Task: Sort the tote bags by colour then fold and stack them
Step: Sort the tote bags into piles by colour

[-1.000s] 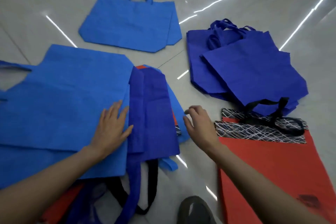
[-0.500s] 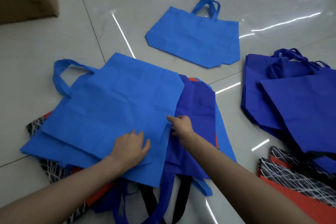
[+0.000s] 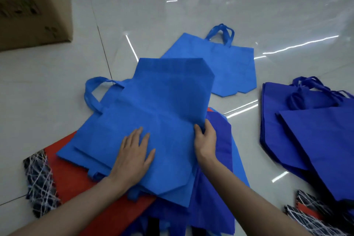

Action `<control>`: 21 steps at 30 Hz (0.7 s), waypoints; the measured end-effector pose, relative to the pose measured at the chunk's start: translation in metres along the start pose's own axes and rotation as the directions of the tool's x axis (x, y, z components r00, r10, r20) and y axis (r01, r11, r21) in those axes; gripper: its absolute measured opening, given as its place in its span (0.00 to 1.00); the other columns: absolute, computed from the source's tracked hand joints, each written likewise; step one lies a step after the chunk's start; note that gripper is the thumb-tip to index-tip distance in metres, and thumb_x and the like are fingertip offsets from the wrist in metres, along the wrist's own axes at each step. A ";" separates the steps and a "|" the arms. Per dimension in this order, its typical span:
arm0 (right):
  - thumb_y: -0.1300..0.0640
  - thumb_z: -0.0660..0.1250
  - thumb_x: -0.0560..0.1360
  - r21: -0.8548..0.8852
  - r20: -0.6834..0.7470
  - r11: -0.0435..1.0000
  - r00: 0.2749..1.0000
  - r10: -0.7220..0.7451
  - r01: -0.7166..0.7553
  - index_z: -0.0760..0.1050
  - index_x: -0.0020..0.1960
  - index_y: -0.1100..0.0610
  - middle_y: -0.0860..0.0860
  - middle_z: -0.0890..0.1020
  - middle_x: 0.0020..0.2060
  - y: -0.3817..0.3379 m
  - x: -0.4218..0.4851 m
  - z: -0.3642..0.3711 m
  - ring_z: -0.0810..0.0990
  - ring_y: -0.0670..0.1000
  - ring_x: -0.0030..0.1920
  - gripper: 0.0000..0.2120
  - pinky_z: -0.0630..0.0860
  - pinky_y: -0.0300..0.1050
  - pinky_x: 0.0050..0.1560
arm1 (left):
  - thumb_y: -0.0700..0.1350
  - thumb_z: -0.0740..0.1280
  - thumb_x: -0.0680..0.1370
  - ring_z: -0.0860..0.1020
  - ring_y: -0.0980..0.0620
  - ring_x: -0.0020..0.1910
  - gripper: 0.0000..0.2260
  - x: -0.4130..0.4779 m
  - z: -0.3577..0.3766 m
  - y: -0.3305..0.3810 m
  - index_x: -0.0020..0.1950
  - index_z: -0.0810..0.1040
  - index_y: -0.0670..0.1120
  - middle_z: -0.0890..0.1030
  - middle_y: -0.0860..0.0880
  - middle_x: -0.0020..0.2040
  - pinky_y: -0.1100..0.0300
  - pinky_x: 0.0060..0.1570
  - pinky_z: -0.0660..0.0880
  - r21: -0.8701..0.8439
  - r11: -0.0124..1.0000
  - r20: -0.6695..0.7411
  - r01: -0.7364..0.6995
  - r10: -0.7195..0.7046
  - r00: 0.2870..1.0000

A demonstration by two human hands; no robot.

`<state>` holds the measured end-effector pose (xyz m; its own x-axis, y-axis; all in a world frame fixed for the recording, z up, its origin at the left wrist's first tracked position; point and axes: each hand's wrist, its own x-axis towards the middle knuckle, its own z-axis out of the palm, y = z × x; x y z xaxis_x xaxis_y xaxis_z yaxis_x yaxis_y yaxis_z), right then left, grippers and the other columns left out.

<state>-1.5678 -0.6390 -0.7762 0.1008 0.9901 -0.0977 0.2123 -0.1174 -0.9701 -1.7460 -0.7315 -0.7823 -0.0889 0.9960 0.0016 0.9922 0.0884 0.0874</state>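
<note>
On my feed I see the left hand (image 3: pixel 134 155) lying flat, fingers straight, on the light blue tote bag (image 3: pixel 162 105), which tops the mixed pile (image 3: pixel 76 174) on the floor (image 3: pixel 57 92). The right hand (image 3: pixel 206 140) pinches that bag's right edge. A dark blue stack (image 3: pixel 316 140) sits well apart, right.

No legible text; dark print on cardboard box (image 3: pixel 34 5) too blurred.

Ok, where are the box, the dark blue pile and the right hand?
box (image 3: pixel 34 5), head view: its near face.
dark blue pile (image 3: pixel 325 149), head view: the top bag's panel.
right hand (image 3: pixel 206 140), head view: back of hand, gripping the light blue bag (image 3: pixel 162 101).
</note>
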 end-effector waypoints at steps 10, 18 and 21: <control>0.70 0.58 0.77 0.628 -0.348 0.776 0.869 0.351 -0.062 0.71 0.50 0.56 0.48 0.76 0.39 -0.034 0.137 -0.017 0.73 0.47 0.36 0.10 0.74 0.33 0.30 | 0.53 0.52 0.78 0.75 0.40 0.61 0.24 0.095 -0.001 0.007 0.62 0.76 0.38 0.75 0.38 0.63 0.48 0.62 0.69 -0.100 0.995 -0.171 -0.005 -0.013 0.985; 0.71 0.56 0.73 0.817 -0.171 0.490 0.684 0.709 -0.304 0.70 0.51 0.57 0.50 0.74 0.41 0.007 0.192 0.004 0.71 0.50 0.35 0.13 0.73 0.40 0.45 | 0.57 0.38 0.81 0.74 0.49 0.63 0.31 0.089 0.067 0.001 0.64 0.76 0.46 0.74 0.46 0.66 0.49 0.54 0.75 -0.117 0.993 0.097 0.015 -0.003 0.995; 0.67 0.58 0.73 0.783 -0.189 0.500 0.626 0.757 -0.369 0.66 0.49 0.56 0.48 0.69 0.36 0.010 0.186 0.008 0.66 0.49 0.32 0.08 0.70 0.36 0.41 | 0.58 0.40 0.81 0.51 0.55 0.76 0.26 0.077 0.087 -0.005 0.77 0.51 0.50 0.52 0.51 0.78 0.56 0.71 0.50 -0.150 0.986 0.048 -0.067 0.075 0.996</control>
<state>-1.5550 -0.4556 -0.8055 0.4072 0.5162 -0.7535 -0.6923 -0.3636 -0.6233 -1.7504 -0.6544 -0.8690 -0.0101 0.9992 -0.0393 0.9716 0.0191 0.2359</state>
